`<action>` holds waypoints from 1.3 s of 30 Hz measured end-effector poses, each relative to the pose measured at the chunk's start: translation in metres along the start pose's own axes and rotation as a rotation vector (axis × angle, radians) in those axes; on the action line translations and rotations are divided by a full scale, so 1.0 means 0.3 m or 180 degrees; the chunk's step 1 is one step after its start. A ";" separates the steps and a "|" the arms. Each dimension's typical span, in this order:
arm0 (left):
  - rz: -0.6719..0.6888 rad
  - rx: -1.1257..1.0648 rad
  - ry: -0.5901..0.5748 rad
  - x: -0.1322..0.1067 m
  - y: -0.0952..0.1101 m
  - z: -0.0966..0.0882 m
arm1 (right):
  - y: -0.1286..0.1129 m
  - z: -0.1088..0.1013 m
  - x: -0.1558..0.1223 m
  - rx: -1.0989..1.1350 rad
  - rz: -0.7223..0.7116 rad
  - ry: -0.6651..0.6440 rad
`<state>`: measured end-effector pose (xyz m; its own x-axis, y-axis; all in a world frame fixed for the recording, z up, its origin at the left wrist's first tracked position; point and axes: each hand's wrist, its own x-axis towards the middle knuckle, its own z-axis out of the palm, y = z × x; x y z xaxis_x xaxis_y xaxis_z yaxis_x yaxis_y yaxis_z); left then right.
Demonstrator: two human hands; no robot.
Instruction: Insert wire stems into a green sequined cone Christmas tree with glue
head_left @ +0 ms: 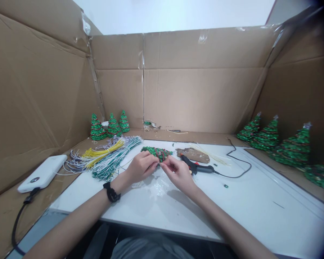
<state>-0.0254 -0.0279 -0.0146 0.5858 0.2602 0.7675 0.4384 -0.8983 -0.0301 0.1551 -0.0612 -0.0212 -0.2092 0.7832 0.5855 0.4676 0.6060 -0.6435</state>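
Note:
My left hand [142,166] and my right hand [178,172] meet over the middle of the white table [248,208]. Both are closed in a pinch, fingertips almost touching. A tiny shiny piece shows between them, too small to name. Just behind the fingers a small green Christmas tree [158,152] with red trim lies on its side, partly covered by my left hand. Right of my right hand rests a black glue gun [202,168], its nozzle end over a brown piece of cardboard [193,154].
Bundles of yellow [104,154] and green-and-white strands [118,158] lie at left. A white power bank [42,173] with a black cable sits farther left. Decorated trees stand at back left [113,126] and along the right [294,145]. Cardboard walls [205,86] enclose the table.

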 end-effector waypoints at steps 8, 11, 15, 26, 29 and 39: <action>-0.0037 0.0027 -0.0065 -0.001 0.004 -0.004 | -0.010 -0.002 -0.003 -0.0253 0.0060 0.0048; -0.0011 0.0045 -0.0058 0.001 0.003 -0.004 | -0.006 0.000 -0.002 -0.0270 0.0051 0.0034; 0.0040 0.0081 -0.0065 -0.001 -0.001 0.001 | -0.005 0.001 -0.003 -0.0300 0.0050 0.0055; 0.0270 0.0239 0.0005 -0.007 -0.013 0.009 | -0.017 0.001 -0.006 -0.0292 0.0117 0.0067; 0.0287 0.0243 0.0010 -0.006 -0.013 0.010 | -0.015 0.002 -0.007 -0.0289 0.0132 0.0062; 0.0283 0.0315 -0.0001 -0.006 -0.014 0.011 | -0.023 -0.002 -0.005 -0.0339 0.0155 0.0049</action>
<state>-0.0260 -0.0235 -0.0179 0.6255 0.1812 0.7589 0.4497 -0.8785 -0.1610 0.1529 -0.0666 -0.0174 -0.1714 0.8086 0.5629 0.5656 0.5486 -0.6157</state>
